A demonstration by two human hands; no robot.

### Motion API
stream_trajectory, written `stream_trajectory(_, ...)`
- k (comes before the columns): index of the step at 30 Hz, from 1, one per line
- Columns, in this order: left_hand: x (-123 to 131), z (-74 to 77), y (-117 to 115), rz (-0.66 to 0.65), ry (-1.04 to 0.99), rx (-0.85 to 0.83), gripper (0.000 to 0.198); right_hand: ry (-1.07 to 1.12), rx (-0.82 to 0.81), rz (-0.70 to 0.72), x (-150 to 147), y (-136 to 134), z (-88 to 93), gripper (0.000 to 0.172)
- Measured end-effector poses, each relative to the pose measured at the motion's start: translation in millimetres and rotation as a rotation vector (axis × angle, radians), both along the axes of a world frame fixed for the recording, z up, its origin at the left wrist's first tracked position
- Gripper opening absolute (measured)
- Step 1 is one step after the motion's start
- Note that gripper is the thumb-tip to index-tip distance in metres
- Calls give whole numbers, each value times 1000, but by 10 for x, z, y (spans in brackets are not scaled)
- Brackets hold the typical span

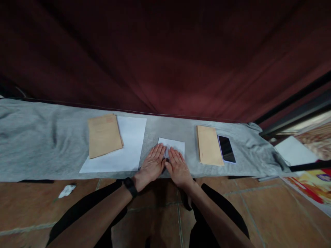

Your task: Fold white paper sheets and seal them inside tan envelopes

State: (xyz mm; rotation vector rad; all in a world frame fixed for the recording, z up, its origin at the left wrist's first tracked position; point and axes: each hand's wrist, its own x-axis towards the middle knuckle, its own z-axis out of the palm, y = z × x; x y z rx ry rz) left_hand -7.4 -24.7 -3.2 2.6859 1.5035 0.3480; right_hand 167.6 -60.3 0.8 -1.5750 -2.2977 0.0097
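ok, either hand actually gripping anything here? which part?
Nothing is gripped. The left hand and right hand lie flat, palms down, pressing the near edge of the small white paper on the grey cloth.

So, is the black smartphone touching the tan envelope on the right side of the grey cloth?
Touching. In the head view the black smartphone lies flat against the right edge of the tan envelope, with no grey cloth visible between them.

Left hand (152, 164) flat, palm down, fingers together, black watch on wrist. Right hand (178, 167) flat alongside, thumbs nearly touching. Forearms bare.
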Motion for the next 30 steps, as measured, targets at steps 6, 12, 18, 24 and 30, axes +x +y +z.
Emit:
stream_trajectory(6, 16, -21, 22, 57, 26, 51, 56, 19, 45, -57, -31, -114, -146, 61)
stream_trajectory(12, 75, 134, 137, 90, 48, 75, 54, 37, -32, -179, 130, -76, 20, 54)
stream_trajectory(18, 246, 143, 309, 16, -54, 118, 53, 148, -166, -236, 193, 135, 308, 37)
stream_trajectory(24, 336, -44, 362, -67, 67, 67, 59, 283, -126, -110, -8, 330, 260, 53)
stream_trajectory(30, 279, -118, 381, -88, 80, 93, 63, 236, -159, -137, -124, 471, 72, 56)
